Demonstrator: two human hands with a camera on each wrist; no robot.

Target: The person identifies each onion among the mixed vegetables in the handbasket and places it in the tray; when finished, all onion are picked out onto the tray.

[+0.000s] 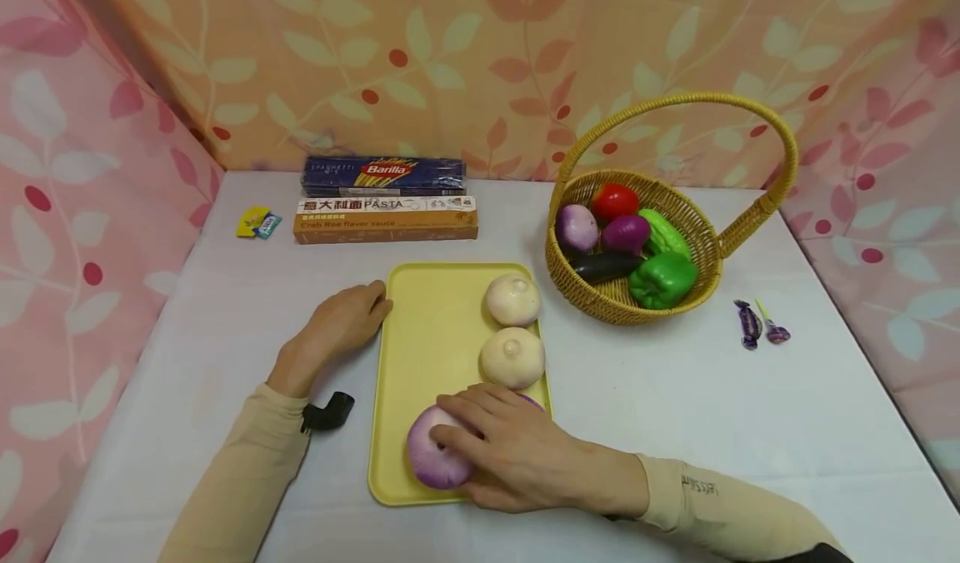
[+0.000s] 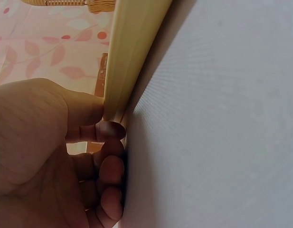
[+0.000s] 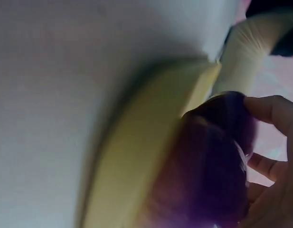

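A yellow tray (image 1: 442,321) lies lengthwise before me. My left hand (image 1: 339,327) pinches its left rim near the far corner; in the left wrist view the thumb lies against the tray's edge (image 2: 134,52) with the other fingers curled below. Over the tray's near end, my right hand (image 1: 517,446) holds a purple-and-white onion (image 1: 431,456), fingers curved across its top. Another purple onion (image 1: 534,401) peeks out behind that hand, mostly hidden. Along the tray's right side sit two pale onions (image 1: 513,299), one beyond the other. Blurred purple onions (image 3: 198,175) fill the right wrist view.
Behind the tray lie a blue Barilla spaghetti pack (image 1: 384,176) and a brown-and-white pasta box (image 1: 386,220). Small candy packets (image 1: 258,222) are at far left. A wicker basket (image 1: 630,309) of vegetables with a tall handle stands back right, wrapped candies (image 1: 748,324) beside it.
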